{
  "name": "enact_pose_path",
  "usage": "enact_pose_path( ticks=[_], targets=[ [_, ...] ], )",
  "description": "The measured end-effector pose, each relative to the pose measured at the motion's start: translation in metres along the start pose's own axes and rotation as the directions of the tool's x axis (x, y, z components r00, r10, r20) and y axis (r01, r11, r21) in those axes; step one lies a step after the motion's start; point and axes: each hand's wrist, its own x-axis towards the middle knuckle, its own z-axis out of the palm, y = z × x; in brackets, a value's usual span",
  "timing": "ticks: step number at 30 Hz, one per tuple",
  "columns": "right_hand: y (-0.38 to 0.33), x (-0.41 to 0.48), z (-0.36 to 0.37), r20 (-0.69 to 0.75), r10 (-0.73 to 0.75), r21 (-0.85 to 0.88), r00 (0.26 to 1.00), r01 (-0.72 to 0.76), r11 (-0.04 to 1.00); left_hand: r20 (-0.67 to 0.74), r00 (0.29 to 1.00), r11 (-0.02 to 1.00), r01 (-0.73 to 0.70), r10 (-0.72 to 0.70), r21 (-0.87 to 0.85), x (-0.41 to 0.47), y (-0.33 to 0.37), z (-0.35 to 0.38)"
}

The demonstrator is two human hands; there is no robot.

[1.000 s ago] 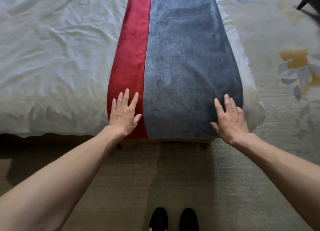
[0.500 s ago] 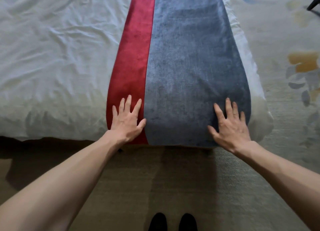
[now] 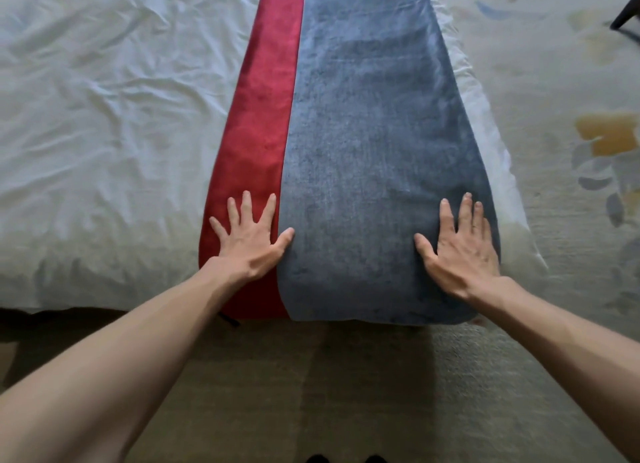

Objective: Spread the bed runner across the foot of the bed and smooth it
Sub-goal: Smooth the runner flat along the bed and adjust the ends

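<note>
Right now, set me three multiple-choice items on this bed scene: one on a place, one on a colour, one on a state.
1. The left hand lies mostly on:
A) the red band
B) the white sheet
C) the carpet

2. The wider band of the runner is:
A) green
B) blue-grey
C) yellow

3. The right hand is:
A) a closed fist
B) pinching a corner
C) flat, with straight fingers

Key:
1 A: palm and fingers sit on red, and only the thumb tip reaches past the seam.
2 B: blue-grey cloth fills the runner's broader right part.
3 C: the hand lies spread on the cloth near the runner's right edge and grips nothing.
</note>
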Motion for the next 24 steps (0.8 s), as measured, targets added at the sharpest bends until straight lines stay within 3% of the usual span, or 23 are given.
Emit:
enact_pose_path(
  ticks=[2,5,24],
  targets=[
    [-0.012,0.011,-0.004,-0.047,-0.052,-0.029,0.998,0.051,0.998,-0.085,0.994,0.996,-0.064,0.068,0.059,0.011,0.008,-0.004],
    [-0.022,0.032,-0.006,-0.031,-0.133,-0.079,0.991,0.13,0.988,-0.071,0.992,0.993,-0.102,0.107,0.064,0.028,0.023,-0.002],
    [-0.029,0.044,-0.001,0.152,-0.097,-0.097,0.984,0.112,0.989,0.047,0.997,0.998,-0.061,0.06,0.02,0.042,0.027,0.011]
  ],
)
